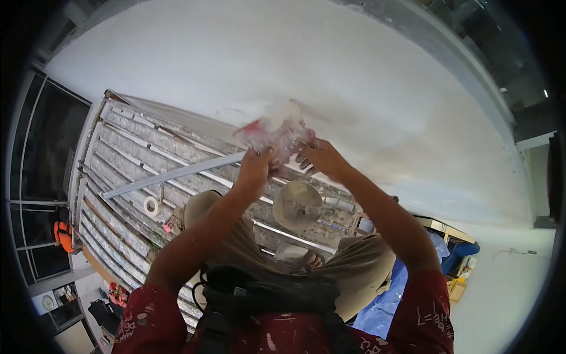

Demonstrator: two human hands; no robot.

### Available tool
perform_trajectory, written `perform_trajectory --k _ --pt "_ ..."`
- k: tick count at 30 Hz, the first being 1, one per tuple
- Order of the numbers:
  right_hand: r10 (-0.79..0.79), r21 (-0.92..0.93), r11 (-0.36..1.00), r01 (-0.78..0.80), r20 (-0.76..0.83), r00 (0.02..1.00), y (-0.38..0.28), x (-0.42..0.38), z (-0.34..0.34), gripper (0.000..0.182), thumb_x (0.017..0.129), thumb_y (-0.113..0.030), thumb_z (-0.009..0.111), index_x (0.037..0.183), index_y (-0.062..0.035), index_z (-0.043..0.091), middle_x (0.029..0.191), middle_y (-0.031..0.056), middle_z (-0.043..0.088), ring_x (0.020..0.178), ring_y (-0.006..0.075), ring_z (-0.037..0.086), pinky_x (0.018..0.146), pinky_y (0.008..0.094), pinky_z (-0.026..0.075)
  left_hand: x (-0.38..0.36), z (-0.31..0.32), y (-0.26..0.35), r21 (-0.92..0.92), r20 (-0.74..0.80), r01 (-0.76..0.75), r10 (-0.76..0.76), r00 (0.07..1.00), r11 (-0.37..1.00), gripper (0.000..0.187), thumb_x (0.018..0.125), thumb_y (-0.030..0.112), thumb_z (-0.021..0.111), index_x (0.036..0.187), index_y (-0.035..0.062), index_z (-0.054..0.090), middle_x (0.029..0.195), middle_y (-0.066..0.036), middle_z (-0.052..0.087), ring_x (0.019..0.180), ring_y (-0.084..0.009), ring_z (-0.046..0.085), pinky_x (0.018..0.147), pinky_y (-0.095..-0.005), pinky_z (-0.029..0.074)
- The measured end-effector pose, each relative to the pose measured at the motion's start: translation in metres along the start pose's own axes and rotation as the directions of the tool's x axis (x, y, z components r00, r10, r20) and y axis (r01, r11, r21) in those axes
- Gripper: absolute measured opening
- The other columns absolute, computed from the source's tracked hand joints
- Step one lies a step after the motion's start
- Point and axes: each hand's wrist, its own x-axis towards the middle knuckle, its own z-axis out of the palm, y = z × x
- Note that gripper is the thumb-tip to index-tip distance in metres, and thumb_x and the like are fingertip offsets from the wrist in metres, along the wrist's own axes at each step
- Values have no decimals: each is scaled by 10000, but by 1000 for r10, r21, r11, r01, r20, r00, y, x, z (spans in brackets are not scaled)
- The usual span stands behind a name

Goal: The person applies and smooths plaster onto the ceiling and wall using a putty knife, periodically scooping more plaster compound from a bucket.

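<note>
With my left grip [257, 162] I am pinching the near edge of a crumpled plastic piece [277, 134]; the thumb and the fingers are closing together on it. My right grip [318, 154] is touching the right side of the same plastic. Its fingers are bending and standing a little spread from each other, but I cannot tell if the thumb is pressing against them through the plastic.

The plastic is lying between the two grips and just beyond them. It is looking wrinkled, partly clear and whitish, partly red, with the clearest red at its left corner. Some blur is covering its upper part, so I am not seeing its exact edge.

Both arms are reaching forward from the dark red sleeves [150, 318] and are coming near each other at the hands. The right forearm is slanting in from the right, the left one from the left.

A long pale bar [177, 173] is extending to the left from beside the left grip; I cannot tell if the hand is touching it. Nearer to the body than the grips, a round bowl [297, 205] is resting over the slatted platform [127, 159]. A white roll [151, 206] is lying to the left of the bowl, and a pale wall [377, 94] is standing beyond the grips.
</note>
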Motion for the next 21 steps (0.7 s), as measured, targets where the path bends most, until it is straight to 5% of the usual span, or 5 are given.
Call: perform_trajectory --k 3,7,12,17,21 --pt "-98 -803 589 89 39 994 30 20 -19 653 925 -622 541 1025 11 664 937 208 708 927 354 684 829 453 540 12 -18 -1 192 19 -67 64 998 979 285 981 159 563 1200 -13 504 990 -118 653 756 -192 687 586 -315 602" --pt "228 -946 323 27 106 968 135 14 -25 780 835 -641 650 1262 6 557 1160 251 663 1082 402 640 915 494 510 7 -39 -17 333 -54 127 -115 992 934 329 987 138 539 1266 -18 460 1015 -155 650 730 -211 705 566 -312 598" --pt "565 -801 544 -250 129 815 173 -4 -20 674 805 -517 739 1263 -47 586 950 209 714 954 349 697 859 440 559 3 -53 -25 531 4 13 -18 1000 847 342 968 113 554 1266 -29 464 987 -144 645 655 -182 686 507 -297 529" --pt "19 -891 450 67 84 996 122 1 -5 550 800 -406 768 1150 0 647 935 210 711 909 350 699 816 445 553 8 -53 -22 568 -18 -25 43 999 823 303 929 119 580 1181 -38 523 941 -148 649 603 -170 651 508 -310 509" --pt "-168 -698 696 166 66 984 108 -6 35 459 831 -390 749 1121 -49 646 961 188 707 927 371 682 824 466 537 7 -67 -20 660 -36 -17 54 998 751 278 920 136 555 1137 -37 539 926 -162 650 603 -187 653 518 -326 520"
